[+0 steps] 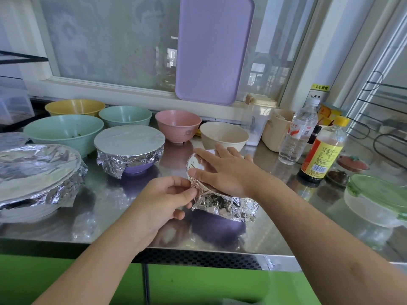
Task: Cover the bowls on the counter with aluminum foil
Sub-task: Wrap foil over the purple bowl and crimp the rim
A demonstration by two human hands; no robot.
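Step in hand: foil (pixel 222 205) is being crimped down around the rim of a small bowl at the front of the steel counter (pixel 110 216), and by the look of it this is the sealing stage for that bowl.
Right hand: the right hand (pixel 224 172) lies flat on top of the foil, fingers straight and spread, pressing the sheet onto the bowl's mouth.
Left hand: the left hand (pixel 167 199) is curled, thumb and fingers pinching the foil's left edge just beside the rim.
Bowl under the foil: almost wholly hidden; only a dark purple reflection shows in the counter beneath it, so its colour is a guess.
Where it lies: directly under the right palm, touching the left fingertips, near the counter's front edge.
Already covered: the purple bowl (pixel 134 168) behind and to the left wears a foil cap, and the large bowl (pixel 33 205) at far left is wrapped too.
Still open: the yellow bowl (pixel 74 106), two green bowls (pixel 63 130) (pixel 125 115), the pink bowl (pixel 178 124) and the cream bowl (pixel 223 134) stand bare along the back.
Next move calls for: working the pinch round the rim while the palm holds the sheet flat, gently, since foil tears.
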